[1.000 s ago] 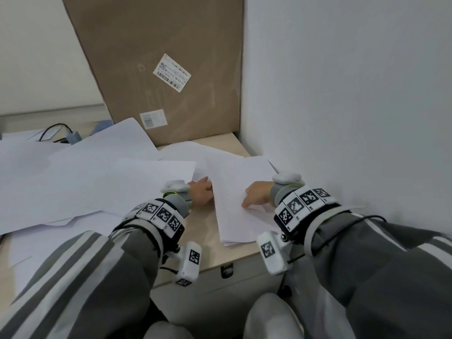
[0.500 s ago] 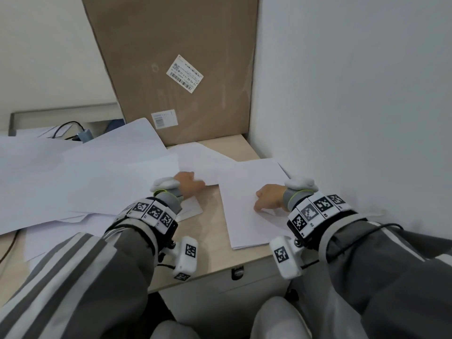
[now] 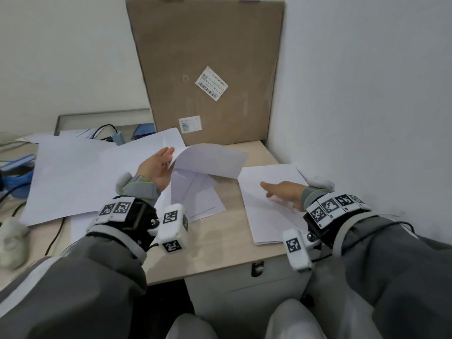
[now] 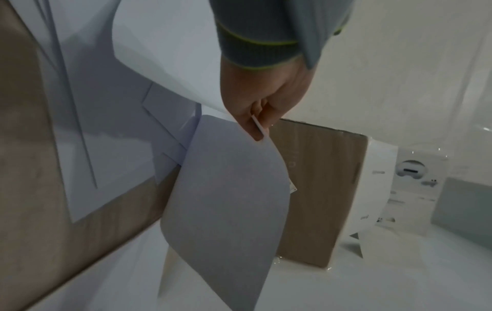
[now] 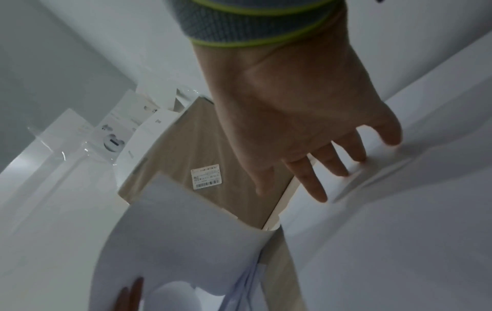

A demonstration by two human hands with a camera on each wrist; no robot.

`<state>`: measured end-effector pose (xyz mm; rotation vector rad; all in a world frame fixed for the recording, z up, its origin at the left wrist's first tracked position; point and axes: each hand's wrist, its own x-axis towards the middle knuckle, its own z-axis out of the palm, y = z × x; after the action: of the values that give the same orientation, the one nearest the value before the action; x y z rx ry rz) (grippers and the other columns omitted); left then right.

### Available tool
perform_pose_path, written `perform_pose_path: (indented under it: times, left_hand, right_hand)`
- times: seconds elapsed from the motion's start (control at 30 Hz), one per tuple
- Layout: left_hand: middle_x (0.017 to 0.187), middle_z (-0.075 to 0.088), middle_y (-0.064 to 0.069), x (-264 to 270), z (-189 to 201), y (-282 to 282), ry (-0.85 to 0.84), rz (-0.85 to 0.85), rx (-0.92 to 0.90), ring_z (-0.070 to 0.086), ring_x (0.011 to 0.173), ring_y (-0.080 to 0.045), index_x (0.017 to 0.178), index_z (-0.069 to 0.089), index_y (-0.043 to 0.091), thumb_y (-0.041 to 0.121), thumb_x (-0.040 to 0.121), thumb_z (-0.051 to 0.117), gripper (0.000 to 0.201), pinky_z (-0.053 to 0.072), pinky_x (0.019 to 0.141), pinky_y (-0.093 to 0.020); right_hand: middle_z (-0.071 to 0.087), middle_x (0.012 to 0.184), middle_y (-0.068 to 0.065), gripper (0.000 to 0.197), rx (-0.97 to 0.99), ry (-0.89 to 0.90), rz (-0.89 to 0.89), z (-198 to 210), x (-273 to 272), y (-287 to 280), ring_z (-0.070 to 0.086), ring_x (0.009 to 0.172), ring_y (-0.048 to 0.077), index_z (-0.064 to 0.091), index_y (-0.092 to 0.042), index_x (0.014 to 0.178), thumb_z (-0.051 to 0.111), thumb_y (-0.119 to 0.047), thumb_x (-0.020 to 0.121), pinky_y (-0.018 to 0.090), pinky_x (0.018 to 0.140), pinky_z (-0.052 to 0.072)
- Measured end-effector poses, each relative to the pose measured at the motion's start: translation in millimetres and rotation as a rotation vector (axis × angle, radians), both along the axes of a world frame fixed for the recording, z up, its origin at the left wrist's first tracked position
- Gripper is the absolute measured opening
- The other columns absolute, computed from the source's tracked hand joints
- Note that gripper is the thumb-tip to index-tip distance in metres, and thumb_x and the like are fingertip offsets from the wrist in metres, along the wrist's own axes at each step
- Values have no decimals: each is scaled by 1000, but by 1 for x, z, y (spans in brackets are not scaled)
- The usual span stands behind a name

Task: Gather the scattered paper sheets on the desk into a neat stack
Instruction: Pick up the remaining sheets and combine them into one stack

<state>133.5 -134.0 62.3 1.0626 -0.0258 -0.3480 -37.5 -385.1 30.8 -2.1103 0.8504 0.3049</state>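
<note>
My left hand (image 3: 161,165) holds a white paper sheet (image 3: 208,161) by its left edge, lifted and curved above the desk (image 3: 220,245). In the left wrist view the fingers (image 4: 255,126) pinch that sheet (image 4: 229,197). My right hand (image 3: 281,192) lies flat with straight fingers on a small stack of sheets (image 3: 269,221) by the right wall; the right wrist view shows the fingertips (image 5: 343,166) touching the stack's top sheet (image 5: 399,231). Several loose sheets (image 3: 80,177) overlap across the left of the desk, and a few more (image 3: 195,199) lie under the lifted sheet.
A large cardboard box (image 3: 208,69) leans against the back wall. The white wall (image 3: 367,94) runs close along the right. Cables and a blue item (image 3: 17,174) sit at the far left, a white soft object (image 3: 11,243) at the left edge. A drawer lock (image 3: 257,269) is below the desk front.
My left hand has picked up one sheet from the middle pile and lifted it, curling, towards the right. My right hand stays on the stack, fingers now stretched out.
</note>
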Motion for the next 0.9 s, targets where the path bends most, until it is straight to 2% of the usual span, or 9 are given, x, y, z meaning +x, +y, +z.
perform_pose_path:
  times: [0.13,0.23,0.3,0.4,0.47,0.6,0.73,0.8,0.9]
  left_hand:
    - [153,36,-4,-16,-8,3,69,-129,138,37,137,-18,146,31,3,-7,100,29,47,38,95,-24]
    - [147,42,-8,-26,-15,7,111,-240,284,54,99,-16,144,35,4,-11,97,33,50,51,77,-21]
    - [126,53,-11,-29,-20,11,127,-267,345,54,84,-17,145,33,7,-14,94,37,55,54,65,-24]
    - [104,56,-9,-32,-23,14,131,-299,387,55,85,-23,148,28,13,-18,90,41,66,47,73,-29]
    - [105,57,-11,-36,-21,12,106,-319,418,56,82,-25,148,26,14,-21,88,42,71,48,71,-30]
    - [106,59,-13,-39,-19,7,-22,-313,452,59,82,-25,144,33,11,-21,86,46,68,47,74,-30]
    - [96,60,-5,-34,-19,17,-97,-205,510,57,89,-19,135,45,8,-6,90,53,48,46,81,-29]
    - [95,57,-3,-28,-21,33,-102,-84,613,52,91,-18,131,50,7,1,91,54,41,42,83,-30]
    - [127,54,-12,-16,-26,64,-85,48,884,46,110,-25,128,55,2,9,94,54,35,38,89,-35]
  right_hand:
    - [61,116,15,82,639,-166,-152,3,15,21,63,92,25,59,-5,109,23,-76,86,28,65,41]
    - [64,112,19,84,825,-293,-284,9,24,28,67,84,25,53,2,113,31,-75,86,23,53,42]
    - [66,103,15,53,746,-285,-293,13,24,34,68,72,19,51,-2,106,50,-53,91,17,44,39]
    - [71,69,7,3,619,-232,-246,13,23,42,67,49,8,51,-8,94,51,-6,94,12,33,33]
    - [71,64,2,22,446,-298,-181,14,23,43,65,47,4,56,-12,102,44,4,93,12,36,32]
    - [66,93,4,34,199,-517,-97,21,20,42,63,56,5,66,-11,115,49,5,89,13,46,39]
    - [64,99,4,32,281,-687,-175,22,17,32,61,82,16,65,-8,117,52,3,90,20,62,50]
    - [64,103,6,30,351,-705,-215,21,19,32,61,89,18,64,-6,117,52,3,91,20,62,52]
    - [63,103,9,28,385,-682,-216,17,26,47,60,84,17,64,-3,113,51,6,91,15,51,53]
